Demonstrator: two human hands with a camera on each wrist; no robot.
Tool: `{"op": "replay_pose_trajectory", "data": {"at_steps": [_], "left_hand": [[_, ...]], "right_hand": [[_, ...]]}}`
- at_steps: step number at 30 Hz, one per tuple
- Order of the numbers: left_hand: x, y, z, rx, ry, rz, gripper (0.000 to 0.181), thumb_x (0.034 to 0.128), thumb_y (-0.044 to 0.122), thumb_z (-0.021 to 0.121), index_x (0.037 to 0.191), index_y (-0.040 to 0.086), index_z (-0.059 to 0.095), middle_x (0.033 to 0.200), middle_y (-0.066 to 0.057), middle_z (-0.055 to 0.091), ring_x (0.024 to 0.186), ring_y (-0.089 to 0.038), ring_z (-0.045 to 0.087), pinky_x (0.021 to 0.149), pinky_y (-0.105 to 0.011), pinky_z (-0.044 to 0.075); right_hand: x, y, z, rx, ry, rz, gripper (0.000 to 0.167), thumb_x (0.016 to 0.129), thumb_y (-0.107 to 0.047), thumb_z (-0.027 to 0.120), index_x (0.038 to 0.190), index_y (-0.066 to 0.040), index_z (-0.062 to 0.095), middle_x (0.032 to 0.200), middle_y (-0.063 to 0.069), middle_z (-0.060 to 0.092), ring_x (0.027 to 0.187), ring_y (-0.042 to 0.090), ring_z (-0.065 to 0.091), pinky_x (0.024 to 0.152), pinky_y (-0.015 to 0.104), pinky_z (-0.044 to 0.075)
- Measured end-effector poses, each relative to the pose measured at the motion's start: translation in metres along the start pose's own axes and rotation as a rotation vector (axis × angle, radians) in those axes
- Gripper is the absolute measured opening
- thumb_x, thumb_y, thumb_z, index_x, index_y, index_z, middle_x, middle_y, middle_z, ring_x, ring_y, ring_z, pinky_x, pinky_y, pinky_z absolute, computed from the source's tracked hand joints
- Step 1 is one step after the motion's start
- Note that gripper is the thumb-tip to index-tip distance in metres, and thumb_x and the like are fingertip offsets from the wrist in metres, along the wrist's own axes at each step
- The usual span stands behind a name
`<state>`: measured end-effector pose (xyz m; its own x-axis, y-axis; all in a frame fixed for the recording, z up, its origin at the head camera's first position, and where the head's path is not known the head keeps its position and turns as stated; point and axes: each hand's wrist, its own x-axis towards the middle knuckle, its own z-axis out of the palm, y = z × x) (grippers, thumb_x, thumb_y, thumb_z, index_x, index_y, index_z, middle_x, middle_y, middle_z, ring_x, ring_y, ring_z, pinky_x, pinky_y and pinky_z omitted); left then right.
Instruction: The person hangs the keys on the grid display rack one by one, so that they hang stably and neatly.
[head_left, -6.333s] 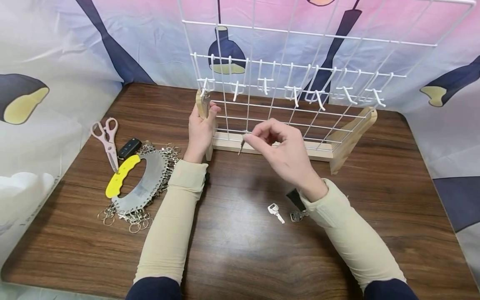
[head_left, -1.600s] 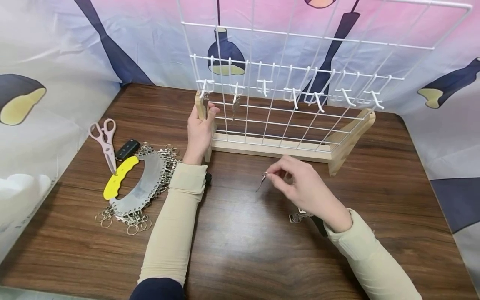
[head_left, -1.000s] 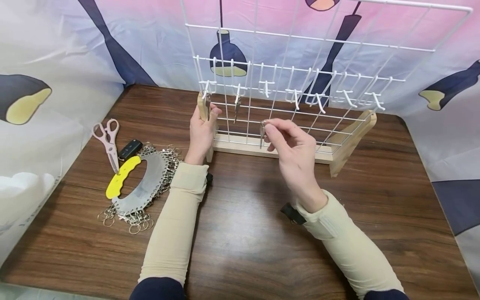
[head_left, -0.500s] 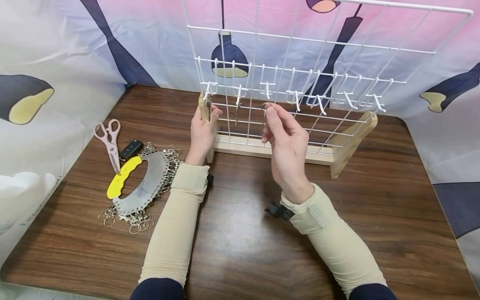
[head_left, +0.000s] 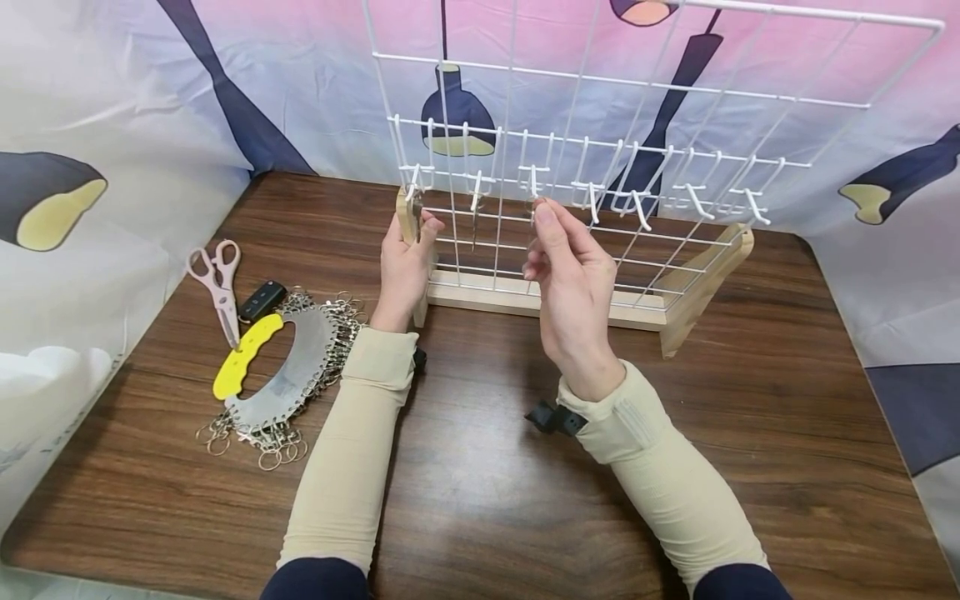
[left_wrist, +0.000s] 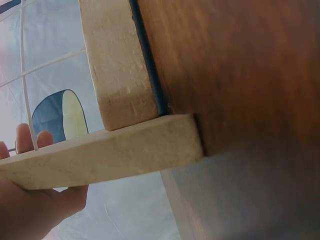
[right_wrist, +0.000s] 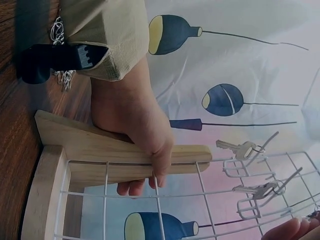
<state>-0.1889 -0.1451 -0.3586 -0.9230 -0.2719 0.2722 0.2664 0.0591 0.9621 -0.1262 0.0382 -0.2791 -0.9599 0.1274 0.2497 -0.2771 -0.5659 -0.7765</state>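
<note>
My left hand (head_left: 403,271) grips the left wooden upright (left_wrist: 105,157) of a white wire grid rack (head_left: 555,242), thumb on one side and fingers on the other. At the third hook (head_left: 533,179) from the left, my right hand (head_left: 577,287) pinches a key by its ring. The fingers hide most of that key; in the right wrist view only fingertips (right_wrist: 290,230) show at the lower corner. One key (right_wrist: 237,148) hangs from the first hook and another key (right_wrist: 260,190) from the second. The hooks further right bear nothing.
Left on the brown table (head_left: 480,500) lie pink scissors (head_left: 219,287), a black car key fob (head_left: 262,300) and a curved metal plate (head_left: 296,375) with a yellow handle (head_left: 247,354) and many small rings. A patterned cloth (head_left: 322,92) hangs behind the rack.
A key now hangs on the second hook, bare 6.3 s ago. My right hand has raised another key from low over the table to the third hook. My left hand keeps its grip.
</note>
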Motion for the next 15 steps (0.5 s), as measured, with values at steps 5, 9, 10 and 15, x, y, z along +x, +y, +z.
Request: {"op": "replay_pose_trajectory", "data": {"at_steps": [5, 9, 10, 15], "left_hand": [[-0.0012, -0.0012, 0.0002, 0.017, 0.019, 0.041, 0.023, 0.0971, 0.024, 0.061, 0.105, 0.003, 0.056, 0.096, -0.007, 0.065, 0.072, -0.011, 0.047, 0.068, -0.024, 0.039], [-0.0011, -0.0013, 0.001, -0.005, 0.022, 0.049, 0.021, 0.0962, 0.021, 0.062, 0.104, 0.002, 0.057, 0.084, -0.005, 0.061, 0.065, -0.009, 0.046, 0.061, -0.022, 0.038], [-0.0009, -0.0015, 0.0011, -0.012, 0.022, 0.047, 0.022, 0.096, 0.02, 0.063, 0.104, 0.001, 0.057, 0.082, -0.003, 0.06, 0.063, -0.008, 0.043, 0.058, -0.022, 0.036], [-0.0006, -0.0007, 0.0008, -0.033, 0.011, 0.033, 0.025, 0.096, 0.018, 0.062, 0.108, -0.003, 0.055, 0.078, 0.002, 0.056, 0.058, -0.011, 0.04, 0.053, -0.021, 0.034]], "right_hand": [[0.0013, 0.001, 0.0006, -0.008, 0.009, 0.0, 0.016, 0.094, -0.006, 0.063, 0.095, -0.017, 0.076, 0.077, 0.003, 0.057, 0.061, 0.011, 0.048, 0.054, 0.019, 0.041], [0.0024, 0.0021, 0.0004, -0.005, 0.027, 0.011, 0.017, 0.094, -0.005, 0.064, 0.094, -0.017, 0.076, 0.074, 0.001, 0.058, 0.06, 0.011, 0.049, 0.053, 0.019, 0.041], [0.0027, 0.0025, 0.0002, -0.003, 0.032, 0.015, 0.017, 0.093, -0.005, 0.064, 0.094, -0.017, 0.076, 0.073, 0.001, 0.058, 0.06, 0.011, 0.049, 0.053, 0.019, 0.041], [0.0037, 0.0041, -0.0016, -0.013, 0.037, 0.024, 0.017, 0.093, -0.005, 0.064, 0.094, -0.018, 0.076, 0.073, 0.0, 0.058, 0.059, 0.009, 0.049, 0.053, 0.019, 0.042]]}}
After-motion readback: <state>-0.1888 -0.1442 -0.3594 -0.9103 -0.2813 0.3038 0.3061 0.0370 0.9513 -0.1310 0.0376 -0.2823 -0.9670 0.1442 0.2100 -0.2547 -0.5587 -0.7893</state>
